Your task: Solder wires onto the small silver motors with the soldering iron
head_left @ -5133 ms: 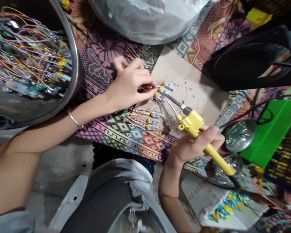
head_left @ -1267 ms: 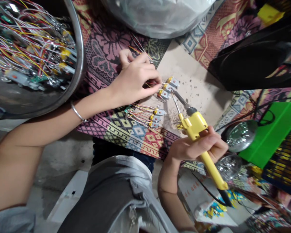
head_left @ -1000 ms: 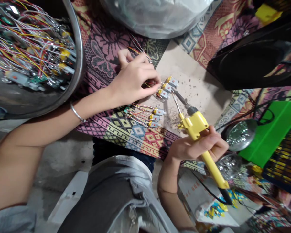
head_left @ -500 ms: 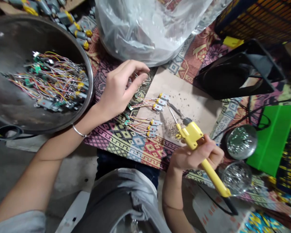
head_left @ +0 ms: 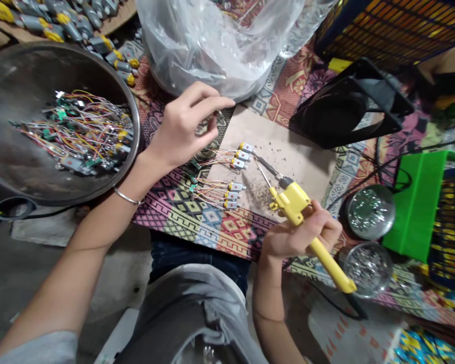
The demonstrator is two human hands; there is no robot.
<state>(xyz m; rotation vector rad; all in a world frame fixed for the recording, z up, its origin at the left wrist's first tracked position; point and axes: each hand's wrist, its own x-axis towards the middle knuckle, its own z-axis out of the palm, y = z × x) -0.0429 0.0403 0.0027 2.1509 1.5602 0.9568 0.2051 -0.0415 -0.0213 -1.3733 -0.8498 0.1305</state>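
My right hand [head_left: 305, 232] grips a yellow soldering gun [head_left: 293, 202], its dark tip and thin metal feed tube pointing at a group of small grey motors [head_left: 242, 155] with yellow ends. Thin coloured wires join these motors to small green circuit boards. A second wired group of motors [head_left: 233, 195] lies just nearer to me. My left hand [head_left: 191, 121] hovers beyond the boards, near the plastic bag, index finger stretched out and thumb bent apart from it. Its other fingers are partly hidden. The motors lie over a brown sheet of board [head_left: 307, 164] speckled with dark bits.
At left stands a metal bowl [head_left: 18, 167] of wired motors; loose motors [head_left: 66, 23] lie behind it. A plastic bag [head_left: 197, 55] stands at the back. To the right are a black fan [head_left: 326, 116], two dishes of small metal parts [head_left: 370, 212], a green holder [head_left: 409, 222] and baskets [head_left: 387, 30].
My left index finger has straightened and the thumb has drawn back from it. The whole view has shifted a little; the soldering gun stays by the upper motor group.
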